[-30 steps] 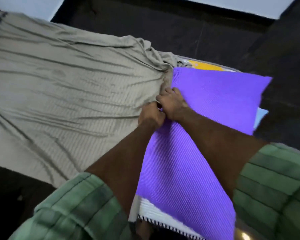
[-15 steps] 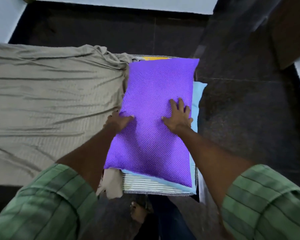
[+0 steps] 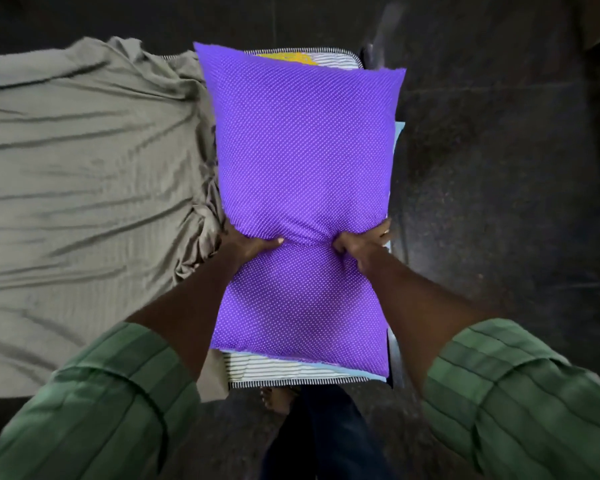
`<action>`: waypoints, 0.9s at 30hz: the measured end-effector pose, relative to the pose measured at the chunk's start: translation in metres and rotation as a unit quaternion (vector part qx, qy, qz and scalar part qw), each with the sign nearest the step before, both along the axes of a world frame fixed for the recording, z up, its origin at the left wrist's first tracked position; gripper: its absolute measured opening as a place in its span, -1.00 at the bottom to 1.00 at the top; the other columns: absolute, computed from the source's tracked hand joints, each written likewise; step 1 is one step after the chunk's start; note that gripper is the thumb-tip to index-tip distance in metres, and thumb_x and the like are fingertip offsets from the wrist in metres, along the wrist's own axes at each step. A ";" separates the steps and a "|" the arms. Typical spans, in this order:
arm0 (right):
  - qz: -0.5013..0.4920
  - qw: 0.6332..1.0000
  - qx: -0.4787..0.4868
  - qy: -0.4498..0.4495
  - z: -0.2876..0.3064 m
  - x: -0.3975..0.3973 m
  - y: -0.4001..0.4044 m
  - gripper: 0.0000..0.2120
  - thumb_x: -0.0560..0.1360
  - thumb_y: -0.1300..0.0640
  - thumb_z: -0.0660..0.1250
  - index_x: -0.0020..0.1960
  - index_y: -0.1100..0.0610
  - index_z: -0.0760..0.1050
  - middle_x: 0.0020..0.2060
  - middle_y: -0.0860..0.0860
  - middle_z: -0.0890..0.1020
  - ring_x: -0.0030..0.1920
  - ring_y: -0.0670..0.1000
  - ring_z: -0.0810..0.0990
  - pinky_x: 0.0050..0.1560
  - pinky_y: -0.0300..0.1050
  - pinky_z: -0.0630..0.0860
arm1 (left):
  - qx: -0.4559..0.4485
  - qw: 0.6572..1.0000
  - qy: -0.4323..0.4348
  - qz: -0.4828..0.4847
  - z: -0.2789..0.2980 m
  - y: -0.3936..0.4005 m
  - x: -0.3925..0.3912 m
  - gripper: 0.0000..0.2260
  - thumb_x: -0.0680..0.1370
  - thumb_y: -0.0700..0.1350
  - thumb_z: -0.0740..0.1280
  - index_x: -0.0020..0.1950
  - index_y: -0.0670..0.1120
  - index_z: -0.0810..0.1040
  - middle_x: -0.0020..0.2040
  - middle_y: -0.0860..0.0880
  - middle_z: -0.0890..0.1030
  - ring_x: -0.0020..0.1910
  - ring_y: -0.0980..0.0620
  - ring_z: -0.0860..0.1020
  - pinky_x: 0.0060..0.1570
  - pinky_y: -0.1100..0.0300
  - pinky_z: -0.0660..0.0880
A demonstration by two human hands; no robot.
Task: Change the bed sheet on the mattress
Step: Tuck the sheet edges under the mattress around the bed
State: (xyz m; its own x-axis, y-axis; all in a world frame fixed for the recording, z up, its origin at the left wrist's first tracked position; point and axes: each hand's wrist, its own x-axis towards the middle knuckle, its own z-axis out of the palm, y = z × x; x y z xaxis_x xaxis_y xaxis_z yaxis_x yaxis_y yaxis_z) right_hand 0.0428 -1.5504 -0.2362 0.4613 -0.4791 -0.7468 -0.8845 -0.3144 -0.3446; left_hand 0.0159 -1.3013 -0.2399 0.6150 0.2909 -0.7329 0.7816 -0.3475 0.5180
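I have the purple pillow (image 3: 302,161) gripped at its middle with both hands, and the fabric pinches inward there into a waist. My left hand (image 3: 248,245) grasps its left edge, thumb lying across the top and the fingers tucked under where I cannot see them. My right hand (image 3: 362,245) grasps the right edge, fingers curled into the cloth (the knuckles dig a deep fold). The pillow, covered in small white dots, runs lengthwise away from me over the right end of the mattress (image 3: 291,370), whose striped cover shows just below the pillow's near edge and again beyond its far edge, next to a patch of yellow (image 3: 286,58). A strip of light blue cloth (image 3: 397,133) peeks out along the pillow's right side. The grey bed sheet (image 3: 84,168) covers the mattress to the left, wrinkled and bunched up where it meets the pillow. My green striped sleeves (image 3: 94,403) fill the lower corners, and the dark floor (image 3: 499,168) lies to the right.
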 end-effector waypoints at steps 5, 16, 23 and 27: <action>0.031 0.995 -0.076 0.057 -0.018 0.007 0.010 0.16 0.09 0.05 0.54 0.57 0.03 0.03 0.41 0.12 0.34 0.43 0.19 0.33 0.43 0.22 0.34 | -0.018 0.999 0.004 0.032 -0.031 0.005 0.010 0.34 0.09 0.08 0.77 0.64 -0.20 0.03 0.59 -0.11 0.33 0.51 -0.02 0.37 0.57 0.10 0.20; -0.027 0.989 -0.120 -0.085 0.054 -0.018 0.026 -0.04 -0.10 -0.15 0.54 0.29 -0.02 0.46 0.15 0.02 0.67 0.22 0.16 0.64 0.43 0.25 0.38 | -0.126 0.987 -0.076 0.072 0.048 0.028 -0.007 -0.22 0.17 -0.14 0.76 0.34 -0.15 0.57 0.09 0.08 0.71 0.03 0.15 0.69 0.04 0.26 0.58; 0.017 0.986 -0.115 -0.121 0.184 -0.056 0.111 -0.26 0.25 -0.14 0.48 0.35 0.10 0.42 0.23 0.17 0.63 0.31 0.23 0.56 0.47 0.21 0.14 | -0.145 0.981 -0.092 0.092 0.155 0.109 -0.031 -0.24 0.10 -0.09 0.77 0.26 -0.07 0.62 0.13 0.01 0.71 0.12 -0.03 0.68 0.20 0.01 0.59; 0.042 0.978 -0.113 -0.168 0.213 -0.077 0.192 -0.27 0.22 -0.17 0.46 0.29 0.14 0.42 0.14 0.21 0.66 0.22 0.25 0.60 0.42 0.21 0.20 | -0.150 0.978 -0.113 0.086 0.199 0.191 -0.052 -0.34 0.25 -0.22 0.71 0.32 -0.15 0.60 0.17 -0.03 0.69 0.13 -0.06 0.65 0.13 0.08 0.56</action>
